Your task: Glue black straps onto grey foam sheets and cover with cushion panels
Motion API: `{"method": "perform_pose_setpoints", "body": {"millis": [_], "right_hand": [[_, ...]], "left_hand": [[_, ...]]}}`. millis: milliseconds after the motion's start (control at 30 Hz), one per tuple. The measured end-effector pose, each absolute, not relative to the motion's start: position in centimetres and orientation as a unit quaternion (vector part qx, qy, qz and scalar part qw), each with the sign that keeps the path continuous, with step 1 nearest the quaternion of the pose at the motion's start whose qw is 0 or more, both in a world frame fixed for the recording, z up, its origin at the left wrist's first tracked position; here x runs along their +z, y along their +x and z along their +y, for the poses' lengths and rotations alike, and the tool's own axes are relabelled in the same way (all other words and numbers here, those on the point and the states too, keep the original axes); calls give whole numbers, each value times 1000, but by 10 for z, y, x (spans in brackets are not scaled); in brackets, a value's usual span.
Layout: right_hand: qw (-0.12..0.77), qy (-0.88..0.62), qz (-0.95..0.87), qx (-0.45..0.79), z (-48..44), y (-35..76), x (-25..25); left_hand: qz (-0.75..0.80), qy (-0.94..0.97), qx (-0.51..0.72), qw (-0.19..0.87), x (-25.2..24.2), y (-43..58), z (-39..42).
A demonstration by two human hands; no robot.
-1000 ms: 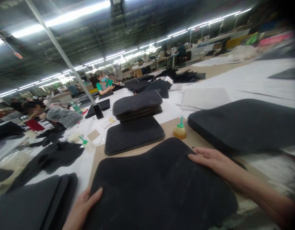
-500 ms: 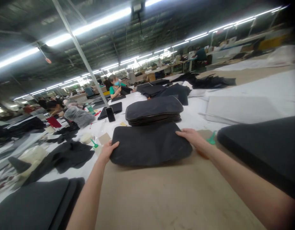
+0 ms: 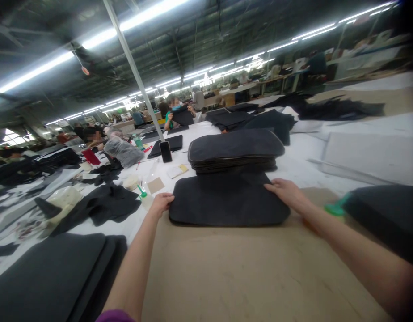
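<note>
A black fabric panel (image 3: pixel 226 203) with rounded corners lies in front of me, its near edge over the brown board (image 3: pixel 246 273). My left hand (image 3: pixel 162 204) pinches its left edge between thumb and fingers. On the opposite side my right hand (image 3: pixel 287 192) grips the right edge, thumb on top. Just behind the panel is a stack of similar black panels (image 3: pixel 236 147), several layers thick; the panel's far edge meets the stack's foot. Fingers under the panel are hidden.
Thick black pieces lie stacked at lower left (image 3: pixel 48 273), with another black stack (image 3: pixel 387 219) at right. A green-capped bottle (image 3: pixel 146 199) stands near my left hand. A phone (image 3: pixel 165 152) leans by a pole (image 3: pixel 136 71). Across the table a co-worker (image 3: pixel 174 114) holds black fabric.
The panel has settled flatter onto the board, both hands still on its edges. My view has turned left, so things sit further right. The co-worker has raised the black fabric.
</note>
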State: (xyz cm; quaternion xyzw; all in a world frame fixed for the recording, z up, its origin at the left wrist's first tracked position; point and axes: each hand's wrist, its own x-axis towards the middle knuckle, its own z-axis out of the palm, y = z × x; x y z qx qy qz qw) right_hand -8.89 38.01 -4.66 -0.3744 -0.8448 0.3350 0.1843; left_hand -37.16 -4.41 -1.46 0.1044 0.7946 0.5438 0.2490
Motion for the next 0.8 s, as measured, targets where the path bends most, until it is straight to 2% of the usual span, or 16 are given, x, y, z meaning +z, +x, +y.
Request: {"method": "perform_pose_setpoints", "body": {"millis": [267,500,800], "right_hand": [[129,-421,-849,292,388,-107,-53],[129,-444,-854,238,379,-103,-42],[105,-489,-829,249,360,-90,-24]], "left_hand": [[818,99,532,194,-28,-373,-39],[837,84,510,182,-30,-380,-38],[858,98,481,148,-33,-382,-35]]}}
